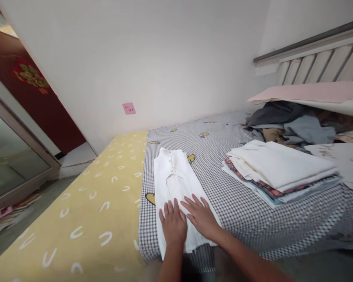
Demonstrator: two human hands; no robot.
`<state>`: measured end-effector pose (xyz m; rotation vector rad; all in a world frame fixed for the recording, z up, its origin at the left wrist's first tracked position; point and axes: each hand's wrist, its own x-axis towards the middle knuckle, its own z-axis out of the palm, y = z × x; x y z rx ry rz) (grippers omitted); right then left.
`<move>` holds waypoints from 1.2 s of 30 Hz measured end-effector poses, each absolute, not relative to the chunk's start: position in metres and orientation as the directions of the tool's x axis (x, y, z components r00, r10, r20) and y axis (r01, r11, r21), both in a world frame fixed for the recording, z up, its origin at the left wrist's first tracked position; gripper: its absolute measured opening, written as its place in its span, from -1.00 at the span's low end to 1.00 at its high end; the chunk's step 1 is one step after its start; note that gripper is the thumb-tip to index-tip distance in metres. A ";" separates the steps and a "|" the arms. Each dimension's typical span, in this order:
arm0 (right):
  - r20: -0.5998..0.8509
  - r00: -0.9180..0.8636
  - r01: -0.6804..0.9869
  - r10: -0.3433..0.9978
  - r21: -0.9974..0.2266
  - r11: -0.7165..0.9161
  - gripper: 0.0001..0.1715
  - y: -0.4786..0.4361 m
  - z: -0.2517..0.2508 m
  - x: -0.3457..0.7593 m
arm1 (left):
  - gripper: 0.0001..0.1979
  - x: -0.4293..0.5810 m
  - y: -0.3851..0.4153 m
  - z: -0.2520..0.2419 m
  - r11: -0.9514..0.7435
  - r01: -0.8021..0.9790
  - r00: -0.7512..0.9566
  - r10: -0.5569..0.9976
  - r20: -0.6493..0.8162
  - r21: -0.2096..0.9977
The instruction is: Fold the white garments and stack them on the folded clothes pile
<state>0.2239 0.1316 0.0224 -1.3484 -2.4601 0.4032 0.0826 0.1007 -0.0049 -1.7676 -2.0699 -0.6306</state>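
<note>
A white sleeveless garment (176,184) with a stand collar and knotted ties down its front lies lengthwise on the checked bedsheet (211,164). Its lower hem reaches the near edge of the bed. My left hand (173,225) rests flat on the lower part of the cloth, fingers stretched out. Beside it, my right hand (201,215) also lies flat on the garment, fingers spread. The two hands almost meet, and neither grips the fabric.
To the right sits a stack of folded clothes (282,166), white on top. Behind it are a heap of dark and grey clothes (285,117) and a pink board (311,93). A yellow patterned sheet (105,196) covers the left side, and a wall (164,58) stands behind the bed.
</note>
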 end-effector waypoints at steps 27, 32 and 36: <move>0.224 -0.272 0.465 0.936 -0.821 0.332 -0.49 0.020 0.000 0.312 | -0.52 0.046 -0.046 -0.006 -0.299 0.931 0.219 0.918 0.332 0.211; 0.401 -0.255 0.834 0.880 -0.370 0.410 -0.39 0.067 0.008 0.360 | -0.45 -0.014 -0.033 -0.002 -0.122 0.992 0.085 0.866 0.493 0.042; 0.381 -0.551 0.801 0.742 -0.006 0.598 -0.05 0.108 0.005 0.369 | -0.36 -0.044 0.002 0.005 -0.035 0.980 0.144 0.810 0.569 -0.197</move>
